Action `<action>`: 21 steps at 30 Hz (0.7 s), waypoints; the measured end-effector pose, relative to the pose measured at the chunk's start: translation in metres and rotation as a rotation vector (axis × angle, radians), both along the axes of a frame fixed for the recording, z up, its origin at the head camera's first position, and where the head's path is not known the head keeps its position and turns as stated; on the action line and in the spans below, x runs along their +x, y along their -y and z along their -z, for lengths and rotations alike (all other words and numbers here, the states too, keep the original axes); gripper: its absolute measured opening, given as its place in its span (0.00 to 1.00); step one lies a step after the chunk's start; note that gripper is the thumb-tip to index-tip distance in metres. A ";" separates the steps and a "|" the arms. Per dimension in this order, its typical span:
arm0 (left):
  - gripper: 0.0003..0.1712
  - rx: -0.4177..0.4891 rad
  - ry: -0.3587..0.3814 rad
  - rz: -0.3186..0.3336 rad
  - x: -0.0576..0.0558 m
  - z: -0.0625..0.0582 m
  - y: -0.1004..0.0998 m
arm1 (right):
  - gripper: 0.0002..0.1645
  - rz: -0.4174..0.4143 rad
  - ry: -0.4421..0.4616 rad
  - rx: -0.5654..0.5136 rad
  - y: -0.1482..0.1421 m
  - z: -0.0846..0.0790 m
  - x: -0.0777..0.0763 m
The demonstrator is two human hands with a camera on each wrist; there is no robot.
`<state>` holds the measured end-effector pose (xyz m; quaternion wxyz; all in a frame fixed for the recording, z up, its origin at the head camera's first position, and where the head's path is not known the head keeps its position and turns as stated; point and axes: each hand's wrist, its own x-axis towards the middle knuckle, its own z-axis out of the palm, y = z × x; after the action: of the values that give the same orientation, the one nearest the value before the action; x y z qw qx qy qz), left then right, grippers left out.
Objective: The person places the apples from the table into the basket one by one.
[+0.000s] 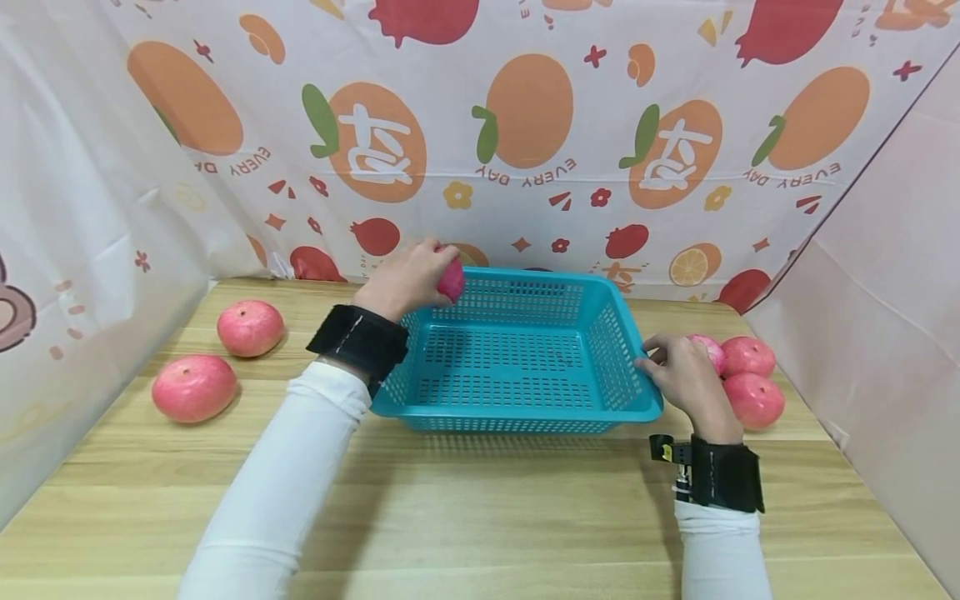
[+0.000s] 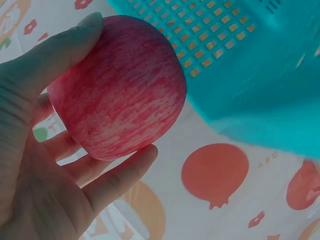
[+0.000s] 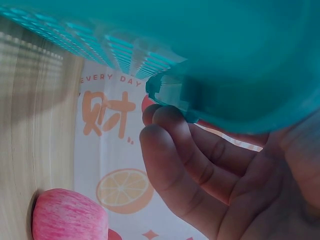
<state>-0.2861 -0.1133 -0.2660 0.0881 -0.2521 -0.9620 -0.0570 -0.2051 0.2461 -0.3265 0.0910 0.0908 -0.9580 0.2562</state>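
My left hand (image 1: 408,279) grips a red apple (image 2: 122,87) above the back left corner of a teal plastic basket (image 1: 517,416). In the left wrist view the thumb lies over the apple's top and the fingers curve beneath it. At the basket's right side my right hand (image 1: 686,379) holds the rim, with fingers (image 3: 172,172) curled under the edge in the right wrist view. Inside, the perforated basket floor shows no fruit. Partly hidden behind the right hand is one pink apple (image 1: 708,352).
Two pink apples (image 1: 251,327) sit on the wooden table (image 1: 487,517) at the left. Beyond the right hand, two more apples (image 1: 752,400) lie close together. A white fruit-printed cloth (image 1: 457,108) hangs behind the basket, and pale walls stand at both sides.
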 end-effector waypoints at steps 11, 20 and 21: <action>0.40 -0.036 0.019 -0.001 -0.003 0.011 -0.002 | 0.16 -0.002 0.014 -0.006 0.002 0.003 -0.002; 0.41 -0.042 0.035 -0.010 -0.005 0.013 -0.011 | 0.17 -0.002 0.019 0.019 0.001 0.000 0.000; 0.41 -0.047 0.040 -0.016 -0.005 0.014 -0.012 | 0.17 -0.003 0.020 0.021 0.000 0.000 -0.001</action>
<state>-0.2914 -0.1011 -0.2801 0.0636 -0.2454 -0.9666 -0.0386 -0.2057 0.2457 -0.3261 0.0803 0.0905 -0.9614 0.2471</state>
